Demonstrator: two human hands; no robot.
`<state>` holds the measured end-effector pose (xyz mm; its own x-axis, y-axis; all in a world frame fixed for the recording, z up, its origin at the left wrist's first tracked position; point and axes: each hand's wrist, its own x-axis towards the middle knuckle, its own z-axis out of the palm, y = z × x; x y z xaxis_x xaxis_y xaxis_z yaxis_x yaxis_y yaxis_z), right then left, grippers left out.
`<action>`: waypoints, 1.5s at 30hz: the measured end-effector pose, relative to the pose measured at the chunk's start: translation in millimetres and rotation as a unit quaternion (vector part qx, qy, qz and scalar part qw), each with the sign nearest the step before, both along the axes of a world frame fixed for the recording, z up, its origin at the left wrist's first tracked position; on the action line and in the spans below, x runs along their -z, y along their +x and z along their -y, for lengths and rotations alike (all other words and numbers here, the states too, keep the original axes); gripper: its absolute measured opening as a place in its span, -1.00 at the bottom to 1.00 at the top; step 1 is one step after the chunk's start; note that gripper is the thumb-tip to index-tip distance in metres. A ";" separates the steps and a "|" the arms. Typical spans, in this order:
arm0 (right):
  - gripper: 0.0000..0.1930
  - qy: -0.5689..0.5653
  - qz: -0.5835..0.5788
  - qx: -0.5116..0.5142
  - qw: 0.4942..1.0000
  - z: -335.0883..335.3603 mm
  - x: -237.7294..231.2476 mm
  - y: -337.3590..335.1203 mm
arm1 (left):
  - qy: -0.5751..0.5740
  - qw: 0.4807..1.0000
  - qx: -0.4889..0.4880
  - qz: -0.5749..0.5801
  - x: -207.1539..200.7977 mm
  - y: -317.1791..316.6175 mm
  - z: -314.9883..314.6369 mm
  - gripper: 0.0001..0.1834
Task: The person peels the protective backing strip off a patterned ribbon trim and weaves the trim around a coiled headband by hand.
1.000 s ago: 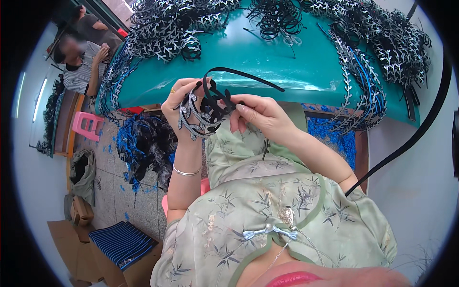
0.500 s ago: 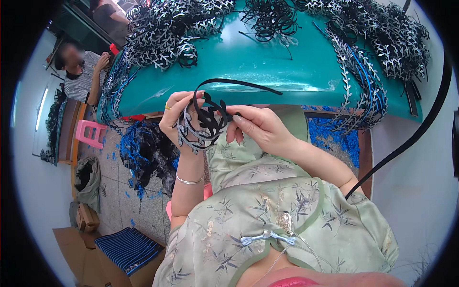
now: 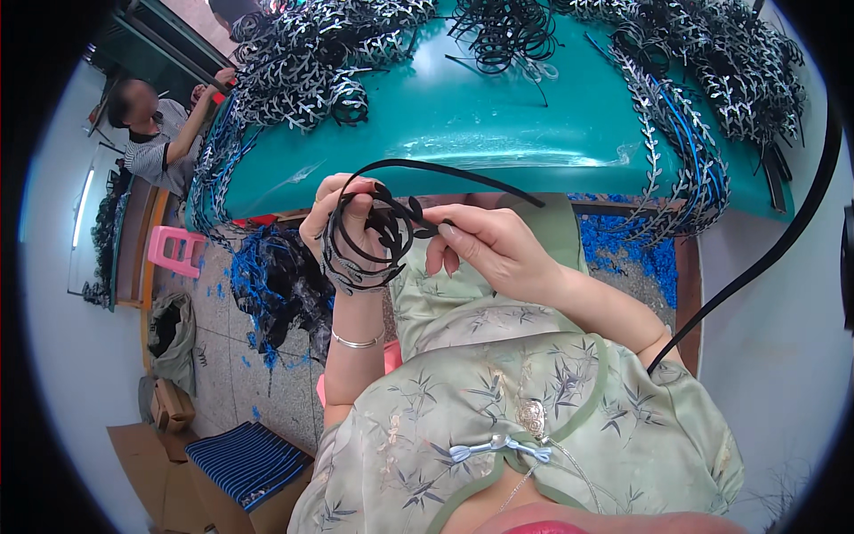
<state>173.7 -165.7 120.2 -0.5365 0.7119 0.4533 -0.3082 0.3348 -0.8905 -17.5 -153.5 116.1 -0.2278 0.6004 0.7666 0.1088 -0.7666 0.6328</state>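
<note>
My left hand (image 3: 331, 218) pinches a small coil of black leaf-patterned trim (image 3: 393, 238), its loops hanging over the palm and wrist. Some leaf pieces on the lower loops look silvery. From the coil a smooth black band (image 3: 463, 172) arches up and to the right, its far end loose in the air by the table edge. My right hand (image 3: 503, 249) holds a leafy end of the same trim between thumb and forefinger, right beside the coil. Both hands are over my lap, just short of the green table (image 3: 427, 116).
Heaps of silver-and-black leaf trim (image 3: 302, 62) and black curls (image 3: 503, 36) lie on the table; more strands (image 3: 680, 151) hang over its right side. Blue scraps (image 3: 627, 258) lie below. At left are a pink stool (image 3: 176, 251), a carton (image 3: 169, 485) and a seated co-worker (image 3: 160, 142).
The coil has turned in my left hand, so its silvery side shows less. The loose band end has shifted slightly right and down. The co-worker's arm now reaches toward the table.
</note>
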 end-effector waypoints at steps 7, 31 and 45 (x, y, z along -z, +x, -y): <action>-0.72 -0.002 0.001 0.007 1.000 1.6 -0.3 0.3 | 0.033 0.994 -0.084 -0.068 -7.3 3.8 3.9 -0.87; -0.46 -0.164 -0.056 -0.061 0.983 -3.5 3.6 6.6 | 0.161 0.894 -0.284 -0.306 -25.0 17.8 25.9 -0.71; -0.41 0.140 0.112 0.121 0.976 -35.1 -9.0 38.3 | -0.236 0.939 0.009 -0.252 -89.4 -24.8 27.1 -0.47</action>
